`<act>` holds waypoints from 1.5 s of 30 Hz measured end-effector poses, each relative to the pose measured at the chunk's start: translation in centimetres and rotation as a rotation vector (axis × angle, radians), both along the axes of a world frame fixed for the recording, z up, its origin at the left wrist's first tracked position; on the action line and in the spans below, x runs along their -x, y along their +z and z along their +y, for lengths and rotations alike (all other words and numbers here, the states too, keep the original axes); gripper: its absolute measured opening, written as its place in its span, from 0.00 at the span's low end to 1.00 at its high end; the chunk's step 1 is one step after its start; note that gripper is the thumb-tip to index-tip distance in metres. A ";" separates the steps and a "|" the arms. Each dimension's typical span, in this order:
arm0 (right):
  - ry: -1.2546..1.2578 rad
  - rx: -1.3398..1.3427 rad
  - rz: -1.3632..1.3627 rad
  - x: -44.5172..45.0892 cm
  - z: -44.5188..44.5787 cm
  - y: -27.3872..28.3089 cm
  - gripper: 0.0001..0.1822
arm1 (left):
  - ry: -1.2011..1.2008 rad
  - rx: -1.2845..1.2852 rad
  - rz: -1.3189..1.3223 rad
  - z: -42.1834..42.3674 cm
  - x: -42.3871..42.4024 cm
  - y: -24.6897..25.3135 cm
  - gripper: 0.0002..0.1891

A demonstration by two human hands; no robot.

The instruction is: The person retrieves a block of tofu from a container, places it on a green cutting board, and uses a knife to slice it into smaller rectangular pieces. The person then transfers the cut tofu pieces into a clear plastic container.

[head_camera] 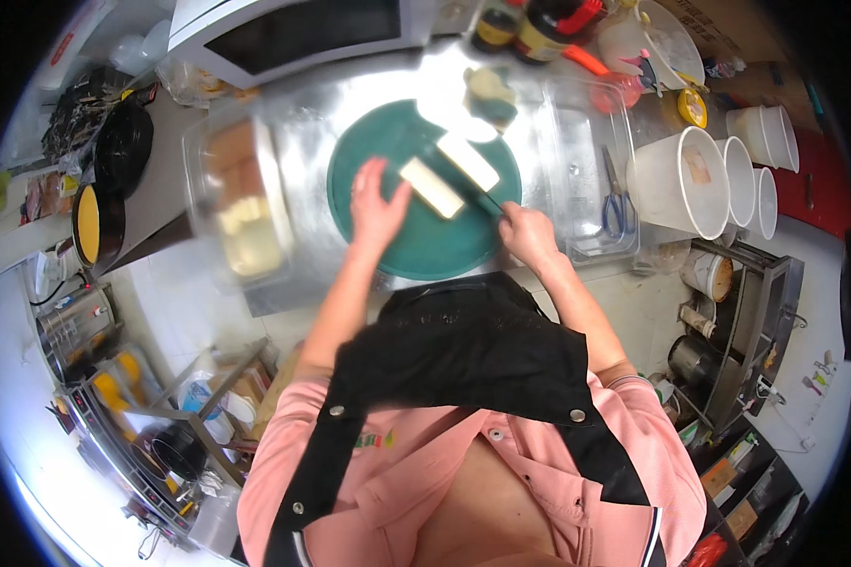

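Two pale, tofu-like slabs lie side by side on a round green cutting board. The nearer slab is slightly apart from the farther slab. My right hand grips the handle of a knife at the board's right side. Its blade runs up and left along the gap between the slabs, and its outline is hard to make out. Over the left part of the board, my left hand has its fingers spread. The thumb is close to the nearer slab; whether it touches cannot be told.
On the left stands a clear plastic container of brown and pale yellow blocks. Scissors with blue handles lie in a clear container at right, beside white tubs. A microwave-like appliance and dark bottles stand behind.
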State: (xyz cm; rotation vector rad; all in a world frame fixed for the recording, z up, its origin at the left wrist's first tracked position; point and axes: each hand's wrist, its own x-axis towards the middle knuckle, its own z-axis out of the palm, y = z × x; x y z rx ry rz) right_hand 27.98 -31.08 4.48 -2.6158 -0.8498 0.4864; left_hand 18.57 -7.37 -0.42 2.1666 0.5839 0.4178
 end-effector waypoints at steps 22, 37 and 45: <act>-0.197 -0.129 0.211 6.7 -7.0 2.8 0.09 | -0.699 -0.560 0.406 0.3 -3.5 3.8 0.15; -0.058 0.081 0.175 7.3 -3.4 -1.5 0.11 | -0.055 -0.264 0.267 -1.7 4.5 -0.1 0.28; -0.028 -0.145 0.129 10.3 -1.4 2.8 0.11 | -0.127 -0.122 -0.105 -0.2 10.3 -2.4 0.30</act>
